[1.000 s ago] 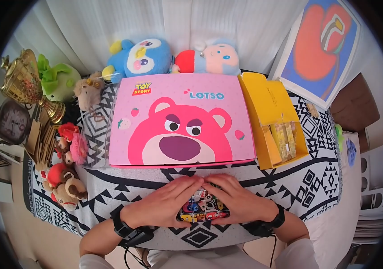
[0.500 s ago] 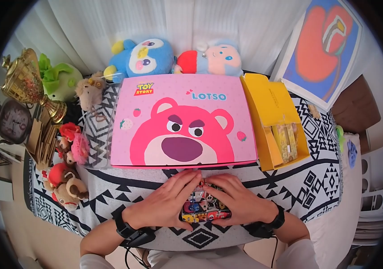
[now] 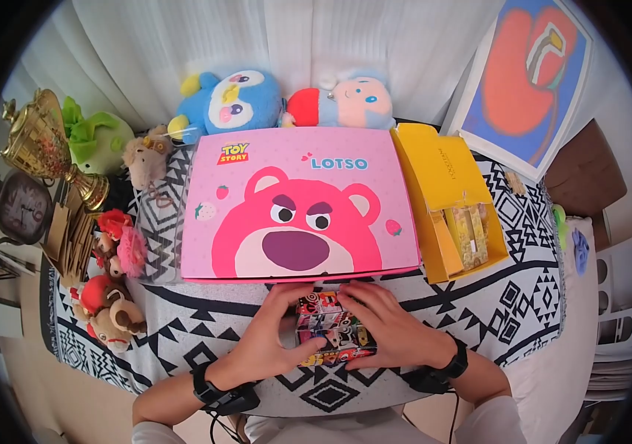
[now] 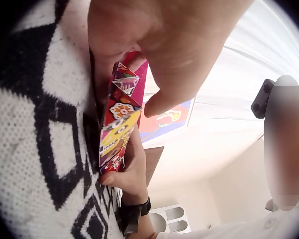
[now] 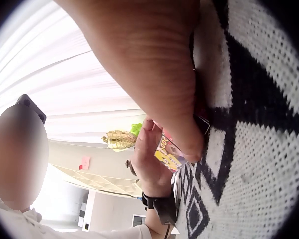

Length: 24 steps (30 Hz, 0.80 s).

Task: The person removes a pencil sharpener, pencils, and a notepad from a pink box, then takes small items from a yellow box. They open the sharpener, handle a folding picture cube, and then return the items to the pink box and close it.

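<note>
On the patterned cloth in the head view, close to its front edge, is a small block with colourful cartoon print (image 3: 342, 333), crossed by straight seams. My left hand (image 3: 275, 333) grips its left side, thumb over the near part and fingers round the far corner. From the right, my right hand (image 3: 397, 329) holds it, fingers over the far top and thumb at the near edge. The left wrist view shows the block (image 4: 120, 114) side-on with triangular printed panels. In the right wrist view my own hand covers most of the block (image 5: 167, 155).
Just beyond the hands lies a large pink Lotso box (image 3: 301, 207), with an opened yellow box (image 3: 442, 166) beside it. Plush toys (image 3: 231, 103) line the back. A gold trophy (image 3: 42, 137) and small dolls (image 3: 112, 311) stand left; a painting (image 3: 523, 81) leans at right.
My left fingers have drawn away from the right fingertips and moved left, and the left thumb has come up onto the block. More of the block's far part shows between the hands.
</note>
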Tool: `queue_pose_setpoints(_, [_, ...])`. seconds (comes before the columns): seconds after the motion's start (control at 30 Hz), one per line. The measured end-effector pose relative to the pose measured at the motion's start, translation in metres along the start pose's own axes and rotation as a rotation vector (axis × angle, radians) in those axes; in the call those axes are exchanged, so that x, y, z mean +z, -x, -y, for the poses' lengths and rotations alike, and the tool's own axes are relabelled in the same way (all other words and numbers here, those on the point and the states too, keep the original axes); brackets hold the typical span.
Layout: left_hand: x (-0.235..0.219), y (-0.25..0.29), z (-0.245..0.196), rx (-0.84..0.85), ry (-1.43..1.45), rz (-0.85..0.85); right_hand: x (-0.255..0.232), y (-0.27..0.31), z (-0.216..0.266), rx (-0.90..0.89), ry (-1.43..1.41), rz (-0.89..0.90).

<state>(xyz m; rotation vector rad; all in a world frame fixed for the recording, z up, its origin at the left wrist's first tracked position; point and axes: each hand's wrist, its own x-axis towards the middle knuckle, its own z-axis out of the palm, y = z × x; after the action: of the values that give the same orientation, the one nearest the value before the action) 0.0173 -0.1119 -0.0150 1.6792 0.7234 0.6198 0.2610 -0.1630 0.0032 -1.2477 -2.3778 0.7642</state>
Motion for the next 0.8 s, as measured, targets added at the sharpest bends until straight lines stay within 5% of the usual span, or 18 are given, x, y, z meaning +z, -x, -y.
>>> queue_pose_setpoints(0.13, [0.006, 0.000, 0.001, -0.247, 0.692, 0.031, 0.001, 0.000, 0.002, -0.003, 0.013, 0.009])
queue_pose_setpoints(0.8, [0.003, 0.000, 0.008, -0.292, 0.721, 0.229, 0.000, 0.003, 0.003, -0.007, -0.064, -0.039])
